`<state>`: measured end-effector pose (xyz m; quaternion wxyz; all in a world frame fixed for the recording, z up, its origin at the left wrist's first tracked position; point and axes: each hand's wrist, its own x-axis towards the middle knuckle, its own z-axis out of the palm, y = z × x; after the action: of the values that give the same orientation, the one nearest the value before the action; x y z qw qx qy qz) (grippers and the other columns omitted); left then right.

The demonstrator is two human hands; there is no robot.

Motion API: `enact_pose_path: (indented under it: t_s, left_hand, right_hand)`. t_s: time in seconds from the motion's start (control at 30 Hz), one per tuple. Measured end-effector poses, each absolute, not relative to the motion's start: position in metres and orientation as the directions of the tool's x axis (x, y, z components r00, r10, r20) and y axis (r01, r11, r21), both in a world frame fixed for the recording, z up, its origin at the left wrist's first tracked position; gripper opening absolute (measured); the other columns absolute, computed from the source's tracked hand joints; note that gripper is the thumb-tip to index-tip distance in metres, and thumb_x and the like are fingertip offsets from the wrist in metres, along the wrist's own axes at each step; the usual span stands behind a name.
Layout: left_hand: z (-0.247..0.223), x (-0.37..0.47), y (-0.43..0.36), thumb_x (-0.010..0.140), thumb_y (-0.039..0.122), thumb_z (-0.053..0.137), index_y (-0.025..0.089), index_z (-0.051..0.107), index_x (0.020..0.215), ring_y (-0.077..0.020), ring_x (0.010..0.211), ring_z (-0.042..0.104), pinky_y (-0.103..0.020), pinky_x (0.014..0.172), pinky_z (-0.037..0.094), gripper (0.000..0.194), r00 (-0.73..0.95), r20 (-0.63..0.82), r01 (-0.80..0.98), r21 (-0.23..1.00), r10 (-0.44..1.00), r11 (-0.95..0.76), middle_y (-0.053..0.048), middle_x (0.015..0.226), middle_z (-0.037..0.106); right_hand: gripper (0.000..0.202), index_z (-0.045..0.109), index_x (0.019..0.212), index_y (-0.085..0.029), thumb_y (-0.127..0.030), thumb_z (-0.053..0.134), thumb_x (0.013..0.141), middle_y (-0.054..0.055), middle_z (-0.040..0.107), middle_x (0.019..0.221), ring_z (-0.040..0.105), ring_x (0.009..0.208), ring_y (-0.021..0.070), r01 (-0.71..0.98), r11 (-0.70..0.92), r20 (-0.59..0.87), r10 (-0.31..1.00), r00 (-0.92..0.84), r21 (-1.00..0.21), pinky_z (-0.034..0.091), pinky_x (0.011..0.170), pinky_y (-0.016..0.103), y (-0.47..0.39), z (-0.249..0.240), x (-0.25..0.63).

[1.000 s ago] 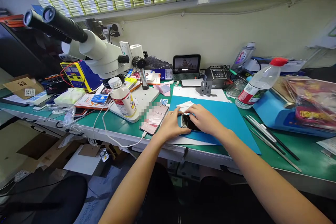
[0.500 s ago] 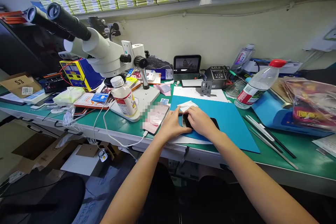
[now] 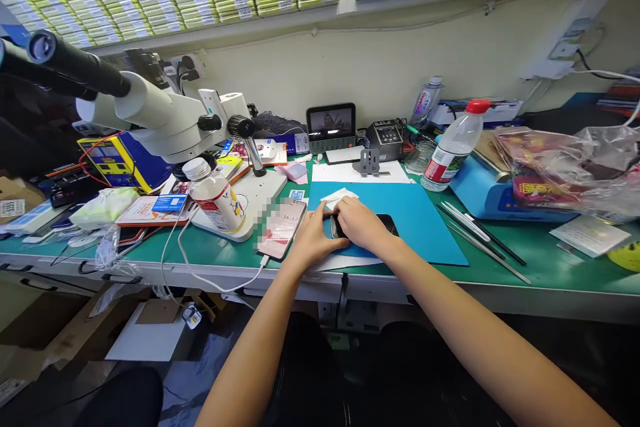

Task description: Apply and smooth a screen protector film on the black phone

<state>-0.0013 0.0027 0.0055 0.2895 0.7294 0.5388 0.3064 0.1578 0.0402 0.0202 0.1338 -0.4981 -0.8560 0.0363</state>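
Touching glossy rect. blk phone [image 3: 389,223], curved L hand [image 3: 312,236] + R hand [image 3: 361,221].

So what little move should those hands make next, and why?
Perhaps lift the right hand slightly, since it covers part of the dark device on the blue mat, while the left hand is at the device's left end.
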Motion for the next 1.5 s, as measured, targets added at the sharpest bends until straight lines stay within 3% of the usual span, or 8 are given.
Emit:
enact_pose_path:
  t_s: [0.57,1.1,1.5]
  left_hand:
    - [0.002,0.0,0.001,0.075,0.045,0.081,0.02,0.032,0.156,-0.0353,0.134,0.05,-0.045,0.106,0.042,0.097,0.251,0.179,0.651,0.696,0.951,-0.303,-0.012,0.139,0.062]
    - [0.003,-0.001,0.0,0.077,0.044,0.079,0.022,0.03,0.157,-0.0348,0.135,0.048,-0.044,0.105,0.043,0.097,0.261,0.154,0.676,0.675,0.953,-0.294,-0.012,0.142,0.06]
    - [-0.002,-0.001,0.001,0.076,0.043,0.078,0.022,0.038,0.153,-0.0338,0.131,0.052,-0.044,0.106,0.043,0.089,0.25,0.186,0.68,0.665,0.95,-0.309,-0.011,0.139,0.062]
  right_hand:
    - [0.031,0.066,0.1,-0.011,0.004,0.042,0.085,0.016,0.063,0.103,0.055,0.098,0.0263,0.868,0.453,0.131,0.891,-0.435,-0.201,0.044,0.085,0.037,0.037,0.028,0.149]
    - [0.026,0.067,0.096,-0.012,-0.002,0.043,0.092,0.016,0.066,0.101,0.057,0.093,0.0254,0.877,0.43,0.109,0.903,-0.416,-0.215,0.043,0.077,0.034,0.04,0.034,0.15]
    - [0.027,0.07,0.1,-0.013,-0.005,0.045,0.092,0.015,0.069,0.105,0.058,0.099,0.0253,0.886,0.398,0.089,0.917,-0.388,-0.236,0.045,0.083,0.034,0.036,0.036,0.149]
